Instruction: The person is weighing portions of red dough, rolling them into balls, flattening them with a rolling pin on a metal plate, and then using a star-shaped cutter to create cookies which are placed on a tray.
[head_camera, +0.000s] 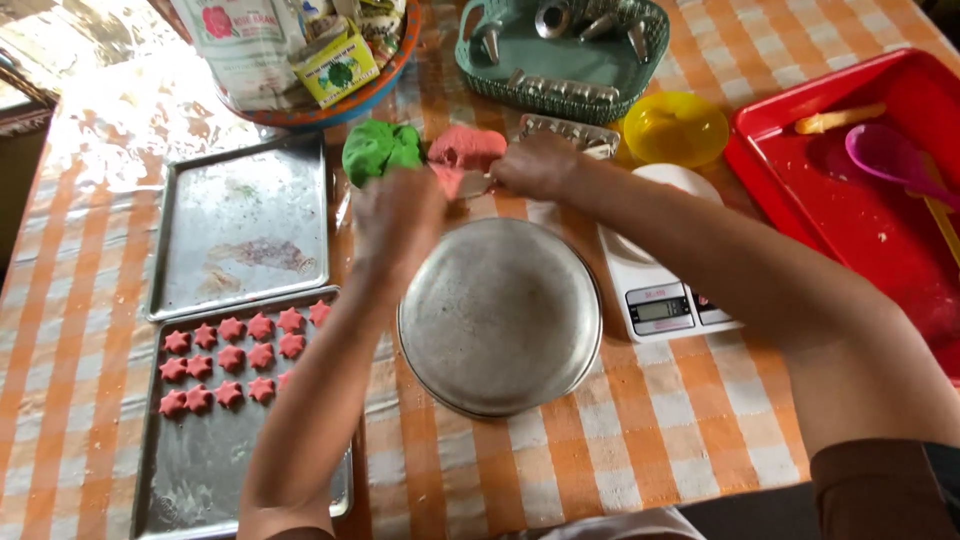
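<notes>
While a small piece is pinched between left hand (400, 222) and right hand (535, 165), the soft pink dough lump (465, 148) is kept close above the round metal plate (500, 315) for easy reach.

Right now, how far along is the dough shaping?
Done: about fourteen pink star pieces sit in rows on the near baking tray. In hand: the left hand and right hand work at the pink dough lump. Left: most of that lump, the untouched green dough, and the far tray holding no pieces.
</notes>
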